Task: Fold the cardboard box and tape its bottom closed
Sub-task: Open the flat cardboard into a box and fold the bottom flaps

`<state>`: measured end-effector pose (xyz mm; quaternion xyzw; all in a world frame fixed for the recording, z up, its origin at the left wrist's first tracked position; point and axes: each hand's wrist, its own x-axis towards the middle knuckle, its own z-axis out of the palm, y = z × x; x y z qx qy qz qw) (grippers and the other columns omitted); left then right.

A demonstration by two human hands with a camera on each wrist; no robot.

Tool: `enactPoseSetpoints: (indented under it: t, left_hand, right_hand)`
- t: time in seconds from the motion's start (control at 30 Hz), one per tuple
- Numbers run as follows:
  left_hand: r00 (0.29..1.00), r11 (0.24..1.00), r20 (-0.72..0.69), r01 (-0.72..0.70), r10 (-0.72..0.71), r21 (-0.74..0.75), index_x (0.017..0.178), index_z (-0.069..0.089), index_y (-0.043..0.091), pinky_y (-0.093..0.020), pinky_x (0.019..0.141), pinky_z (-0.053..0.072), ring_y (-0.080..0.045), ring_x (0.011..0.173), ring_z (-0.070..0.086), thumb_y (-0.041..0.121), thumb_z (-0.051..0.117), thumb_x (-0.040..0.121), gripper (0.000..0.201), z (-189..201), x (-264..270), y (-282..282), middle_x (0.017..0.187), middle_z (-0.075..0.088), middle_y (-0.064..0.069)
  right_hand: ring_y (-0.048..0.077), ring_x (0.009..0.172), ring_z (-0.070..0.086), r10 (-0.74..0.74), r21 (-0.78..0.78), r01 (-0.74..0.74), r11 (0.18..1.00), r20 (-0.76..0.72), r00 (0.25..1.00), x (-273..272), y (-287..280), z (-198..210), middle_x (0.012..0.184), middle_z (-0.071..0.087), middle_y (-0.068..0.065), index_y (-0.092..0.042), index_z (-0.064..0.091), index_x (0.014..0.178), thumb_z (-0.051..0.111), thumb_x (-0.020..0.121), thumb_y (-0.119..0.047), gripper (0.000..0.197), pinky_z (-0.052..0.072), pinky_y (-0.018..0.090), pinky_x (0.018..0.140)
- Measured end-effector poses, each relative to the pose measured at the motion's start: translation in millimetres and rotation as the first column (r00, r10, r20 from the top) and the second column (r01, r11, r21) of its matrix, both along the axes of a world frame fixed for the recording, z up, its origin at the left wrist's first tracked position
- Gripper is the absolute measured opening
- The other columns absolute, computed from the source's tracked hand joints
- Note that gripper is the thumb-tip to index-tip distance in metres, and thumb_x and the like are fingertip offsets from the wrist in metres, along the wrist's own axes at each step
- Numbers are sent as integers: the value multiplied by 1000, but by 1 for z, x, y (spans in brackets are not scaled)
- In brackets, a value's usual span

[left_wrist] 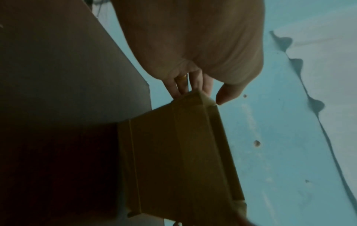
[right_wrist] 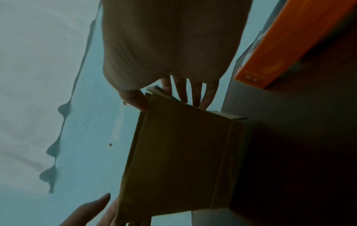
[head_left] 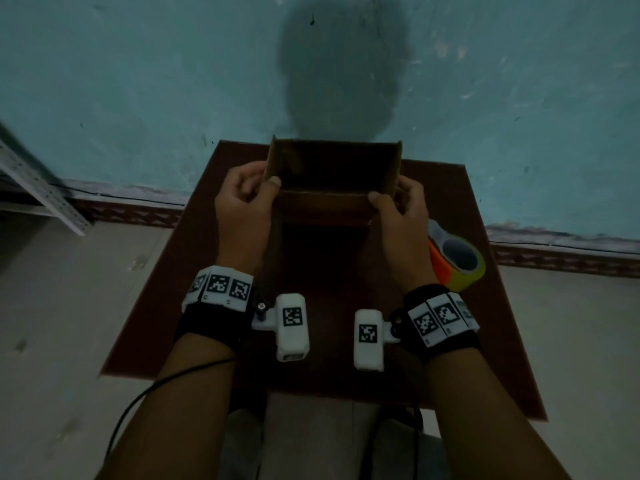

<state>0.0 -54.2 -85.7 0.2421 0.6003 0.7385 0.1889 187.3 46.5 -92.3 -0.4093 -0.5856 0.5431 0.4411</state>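
A small brown cardboard box (head_left: 329, 168) stands opened up, its open top towards me, over the far half of a dark red table (head_left: 166, 299). My left hand (head_left: 249, 192) grips its left near corner, thumb on the inner edge and fingers outside. My right hand (head_left: 398, 202) grips the right near corner the same way. In the left wrist view the box (left_wrist: 173, 152) shows its near wall and a creased flap, with my fingers (left_wrist: 193, 84) at its corner. The right wrist view shows the box (right_wrist: 183, 160) pinched between thumb and fingers (right_wrist: 193, 94). A tape roll (head_left: 457, 261) lies to the right.
The tape roll, orange and yellow with a grey core, lies on the table's right edge just behind my right wrist; its orange side (right_wrist: 289, 42) fills the right wrist view's corner. A teal wall (head_left: 138, 81) rises behind the table. A metal shelf frame (head_left: 38, 188) stands far left.
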Motion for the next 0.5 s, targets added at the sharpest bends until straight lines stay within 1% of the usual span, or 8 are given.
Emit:
enactPoseSetpoints:
  t: [0.07, 0.13, 0.2, 0.27, 0.33, 0.37, 0.43, 0.5]
  left_hand:
    - [999, 1000, -31, 25, -25, 15, 124, 70, 15, -18, 85, 54, -5, 98, 71, 6, 73, 96, 30, 2, 6, -2, 103, 74, 2]
    - [997, 998, -34, 64, -63, 23, 139, 67, 16, -21, 91, 57, -9, 113, 72, 8, 73, 97, 42, 4, 9, -4, 124, 75, 0]
    - [994, 995, -34, 101, -101, 3, 151, 59, 22, -25, 97, 59, -10, 123, 69, 16, 74, 99, 55, 7, 11, -5, 139, 69, 0]
    - [991, 992, -56, 119, -121, -39, 158, 50, 29, -17, 93, 58, -3, 122, 65, 22, 75, 99, 65, 10, 12, -6, 143, 63, 7]
    - [987, 990, -96, 119, -126, -73, 161, 45, 34, -10, 88, 56, 4, 122, 60, 25, 76, 98, 71, 11, 13, -5, 145, 58, 9]
    - [986, 989, -105, 120, -128, -81, 161, 43, 37, -10, 87, 56, 2, 123, 59, 26, 77, 98, 73, 12, 13, -4, 149, 56, 6]
    - [985, 987, -87, 141, -148, -80, 161, 40, 40, -13, 84, 59, -5, 124, 62, 28, 77, 98, 74, 11, 11, -2, 153, 55, 2]
    - [981, 981, -54, 182, -185, -60, 162, 40, 41, -22, 87, 62, -12, 125, 65, 30, 74, 99, 72, 13, 10, -2, 152, 56, 1]
  right_hand:
    - [12, 127, 64, 15, 8, -15, 1000, -17, 1000, 0, -4, 3, 139, 65, -2, -25, 53, 147, 64, 104, -31, 46, 54, 41, 109]
    - [10, 128, 63, 32, 29, -31, 999, -18, 999, 0, -6, 4, 141, 64, -4, -26, 50, 153, 63, 104, -36, 51, 55, 39, 108]
    - [12, 130, 61, 47, 82, -47, 996, 5, 999, 0, -4, 3, 145, 60, -3, -30, 47, 156, 67, 101, -44, 61, 56, 41, 106]
    - [14, 131, 57, 39, 142, -51, 988, 88, 995, 3, -1, 3, 149, 52, -1, -37, 43, 156, 70, 96, -52, 68, 55, 42, 105]
    - [12, 126, 55, 29, 174, -50, 983, 126, 992, 5, 1, 4, 146, 45, -1, -41, 39, 156, 71, 96, -50, 68, 54, 35, 99]
    - [10, 123, 54, 28, 184, -50, 982, 121, 992, 6, 3, 5, 142, 43, -3, -42, 38, 155, 72, 97, -48, 67, 54, 30, 95]
    - [6, 121, 55, 44, 187, -62, 980, 100, 994, 7, 5, 8, 139, 42, -5, -48, 38, 151, 72, 97, -49, 63, 53, 23, 90]
    - [9, 123, 59, 92, 151, -98, 984, 46, 995, 8, 4, 12, 145, 46, -3, -50, 38, 146, 73, 95, -50, 62, 59, 27, 92]
